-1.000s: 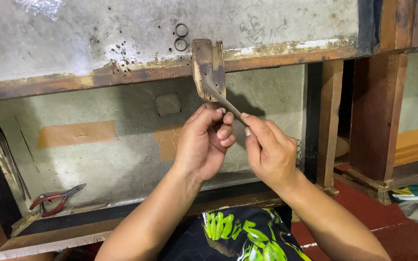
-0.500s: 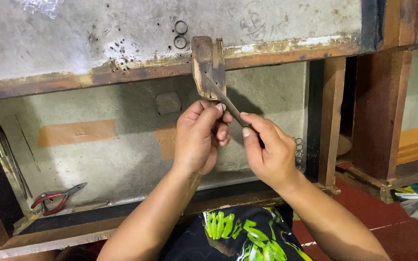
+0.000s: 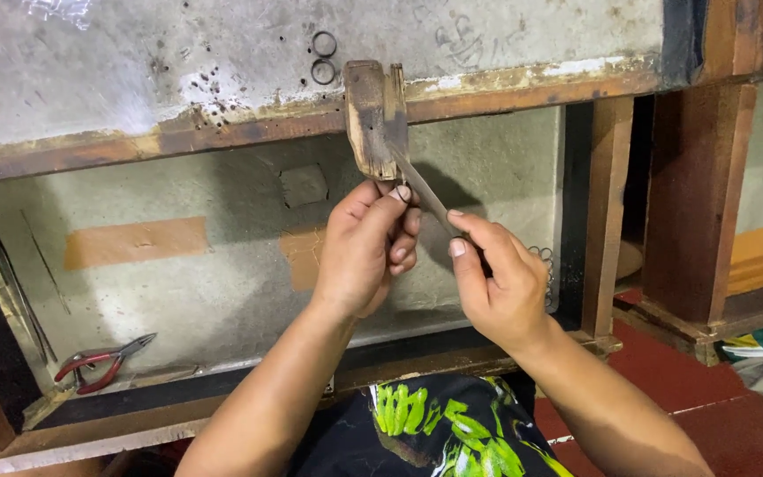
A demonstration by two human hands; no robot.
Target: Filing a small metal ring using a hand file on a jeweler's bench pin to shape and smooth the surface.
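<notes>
A worn wooden peg [image 3: 371, 115] sticks out from the front edge of the workbench [image 3: 90, 79], and it is the landmark for all places here. A flat metal file [image 3: 424, 193] lies with its tip against the lower right side of the peg and runs down to the right from there.

The right hand [image 3: 501, 283] is below and to the right of the peg. Its fingers are closed around the lower end of the file, with the index finger stretched along the blade. The left hand [image 3: 368, 252] is directly under the peg. Its thumb and fingertips are pinched together just below the bottom of the peg, beside the file. They seem to grip something very small there, but I cannot tell what it is, because it is hidden by the fingers.

Just to the left of the peg, two small metal rings [image 3: 323, 58] lie on the grey top of the bench. Far down to the left of the peg, red-handled pliers [image 3: 103, 362] rest on the lower ledge under the bench. A wooden post [image 3: 609, 212] stands to the right of the peg, behind the right hand.
</notes>
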